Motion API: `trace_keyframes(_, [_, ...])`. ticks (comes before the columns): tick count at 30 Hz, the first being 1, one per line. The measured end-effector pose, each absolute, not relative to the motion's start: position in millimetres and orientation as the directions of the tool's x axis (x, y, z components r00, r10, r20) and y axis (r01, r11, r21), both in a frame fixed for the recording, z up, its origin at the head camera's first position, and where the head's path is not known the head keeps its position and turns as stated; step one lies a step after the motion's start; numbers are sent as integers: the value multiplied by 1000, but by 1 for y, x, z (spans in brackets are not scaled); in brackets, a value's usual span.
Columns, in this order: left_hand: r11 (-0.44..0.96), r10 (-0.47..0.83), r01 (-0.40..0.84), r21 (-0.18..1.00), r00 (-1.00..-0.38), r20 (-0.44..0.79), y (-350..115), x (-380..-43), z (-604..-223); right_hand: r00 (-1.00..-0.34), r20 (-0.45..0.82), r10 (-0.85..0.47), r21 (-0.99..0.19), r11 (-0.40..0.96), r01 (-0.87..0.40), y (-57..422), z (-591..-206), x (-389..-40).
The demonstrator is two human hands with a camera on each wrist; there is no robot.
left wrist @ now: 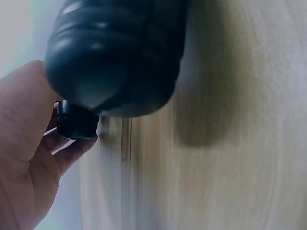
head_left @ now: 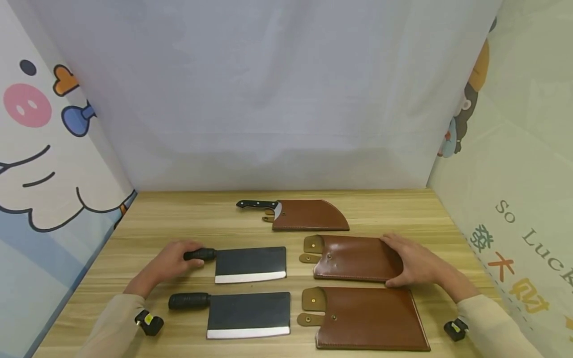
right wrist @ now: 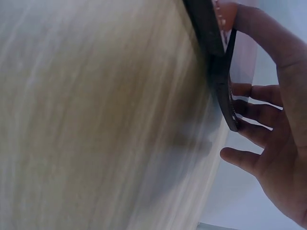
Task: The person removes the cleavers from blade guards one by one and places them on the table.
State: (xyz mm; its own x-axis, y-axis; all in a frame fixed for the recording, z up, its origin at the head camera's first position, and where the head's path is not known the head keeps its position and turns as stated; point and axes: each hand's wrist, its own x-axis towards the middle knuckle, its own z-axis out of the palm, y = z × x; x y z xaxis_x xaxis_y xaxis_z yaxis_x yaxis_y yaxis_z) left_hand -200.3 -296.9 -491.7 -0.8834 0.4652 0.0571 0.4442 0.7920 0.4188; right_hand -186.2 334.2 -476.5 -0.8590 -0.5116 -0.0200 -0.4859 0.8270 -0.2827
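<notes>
My left hand [head_left: 176, 258] grips the black handle [head_left: 200, 254] of the farther cleaver [head_left: 250, 261], whose dark blade with a bright edge points right. In the left wrist view that handle [left wrist: 76, 122] sits between thumb and fingers. At the right, my right hand [head_left: 414, 261] holds the end of a brown leather cleaver sheath [head_left: 358, 257], thumb at its near corner and fingers at its far one. The right wrist view shows the fingers along the sheath's edge [right wrist: 224, 96]. This sheath's strap side, with its snap flaps [head_left: 313, 244], faces the cleaver.
Closer to me lie a second cleaver [head_left: 248, 313] on the left and a second brown sheath [head_left: 371, 318] on the right. Behind them, a black-handled knife [head_left: 257, 204] sits in a curved sheath [head_left: 311, 215]. Cloth walls enclose the wooden table [head_left: 179, 219].
</notes>
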Motion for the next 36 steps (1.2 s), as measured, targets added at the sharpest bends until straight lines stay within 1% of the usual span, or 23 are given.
trace_keyframes(8, [800, 465, 440, 408, -884, 43, -295, -201, -490, -859, -32, -510, -285, 829, -482, 334, -479, -187])
trace_keyframes(12, [814, 453, 413, 409, -892, -2, -295, -203, -488, -855, -39, -517, -300, 823, -483, 335, -476, -188])
trace_keyframes(16, [825, 437, 382, 417, -898, -42, -294, -207, -481, -847, -20, -532, -299, 811, -503, 336, -471, -193])
trace_keyframes(24, [786, 462, 440, 435, -885, 62, -280, -227, -464, -832, 64, -552, -270, 793, -546, 329, -455, -211])
trace_keyframes(31, [795, 434, 430, 427, -896, 95, -258, -250, -450, -845, 67, -531, -276, 804, -527, 311, -442, -229])
trace_keyframes(36, [805, 422, 420, 419, -902, 93, -244, -270, -449, -858, 61, -511, -298, 811, -504, 295, -442, -242])
